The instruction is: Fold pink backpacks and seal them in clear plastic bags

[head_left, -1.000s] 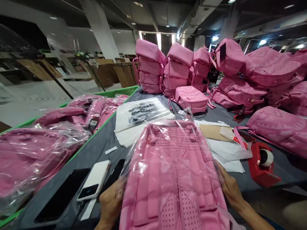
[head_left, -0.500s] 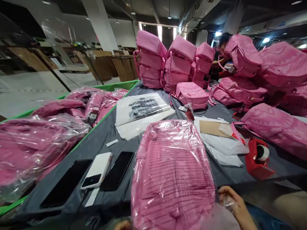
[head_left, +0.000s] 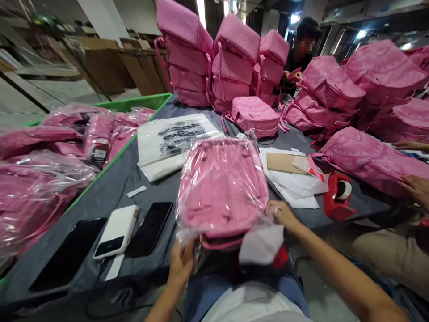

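- The pink backpack (head_left: 224, 183) now lies on the dark-covered table (head_left: 147, 273) straight ahead, farther from the lap than half a second ago, its near end at the table's edge.
- The left hand (head_left: 182, 259), barely in the frame then, is in full view at the backpack's near left corner, fingers seemingly pinching the clear plastic bag (head_left: 186, 232); blur hides the exact grip.
- The right hand (head_left: 283, 215) pinches film at the near right corner, its fingers gathered.
- The film covers the backpack's upper face; this suggests it is mostly bagged, with the loose film at the near end now in hand.
- A white sheet (head_left: 262, 245) and a red piece (head_left: 279, 258) hang beside that end, plainer than before.
- The view has tipped downward, bringing in the person's lap (head_left: 248, 299).
- At right, a co-worker's hand (head_left: 417, 190) has appeared beside another pink backpack (head_left: 368, 158).
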`<state>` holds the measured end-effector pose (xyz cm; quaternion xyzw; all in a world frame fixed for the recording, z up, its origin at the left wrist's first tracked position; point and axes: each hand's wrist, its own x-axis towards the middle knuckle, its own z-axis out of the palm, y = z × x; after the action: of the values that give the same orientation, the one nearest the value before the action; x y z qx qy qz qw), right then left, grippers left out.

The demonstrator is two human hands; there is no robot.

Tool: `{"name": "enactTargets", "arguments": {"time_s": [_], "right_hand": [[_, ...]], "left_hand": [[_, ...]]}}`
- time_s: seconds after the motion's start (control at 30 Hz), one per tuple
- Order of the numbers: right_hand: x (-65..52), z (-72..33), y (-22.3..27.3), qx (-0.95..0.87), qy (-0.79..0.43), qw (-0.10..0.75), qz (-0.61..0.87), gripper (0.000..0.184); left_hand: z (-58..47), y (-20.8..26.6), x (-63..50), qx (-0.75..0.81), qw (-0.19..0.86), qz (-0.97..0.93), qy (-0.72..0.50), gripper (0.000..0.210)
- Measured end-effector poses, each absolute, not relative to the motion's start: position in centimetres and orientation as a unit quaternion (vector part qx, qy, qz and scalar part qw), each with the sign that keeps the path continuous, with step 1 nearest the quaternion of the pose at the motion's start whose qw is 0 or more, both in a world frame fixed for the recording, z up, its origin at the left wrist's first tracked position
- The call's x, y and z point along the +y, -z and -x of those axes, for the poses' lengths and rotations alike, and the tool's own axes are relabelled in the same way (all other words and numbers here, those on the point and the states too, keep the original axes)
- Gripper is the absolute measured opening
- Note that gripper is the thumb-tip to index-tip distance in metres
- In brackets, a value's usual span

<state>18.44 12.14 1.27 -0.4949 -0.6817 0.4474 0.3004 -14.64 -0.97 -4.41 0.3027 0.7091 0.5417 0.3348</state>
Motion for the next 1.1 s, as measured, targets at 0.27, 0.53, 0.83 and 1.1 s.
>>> {"name": "enactTargets", "arguments": {"time_s": [0.27, 0.53, 0.83, 1.1], "right_hand": [[11.4, -28.9, -2.6, -0.713, -0.301, 0.325, 0.543, 0.057], [6.8, -19.2, -3.9, -0.924, 0.014, 0.31, 0.224, 0.026], [2.3, -27.2, 0.1, -0.907, 0.017, 0.267, 0.325, 0.025], [1.6, -23.5, -1.8, -0.891, -0.014, 0.253, 0.376, 0.048]], "left_hand": [[19.0, 5.5, -6.8, 0.768, 0.291, -0.16, -0.548, 0.052], [4.8, 6.7, -1.0, 0.575, 0.243, -0.69, -0.366, 0.045], [1.6, 4.8, 3.2, 0.526, -0.057, -0.834, -0.159, 0.044], [0.3, -0.9, 0.5, 0.556, 0.267, -0.77, -0.165, 0.027]]}}
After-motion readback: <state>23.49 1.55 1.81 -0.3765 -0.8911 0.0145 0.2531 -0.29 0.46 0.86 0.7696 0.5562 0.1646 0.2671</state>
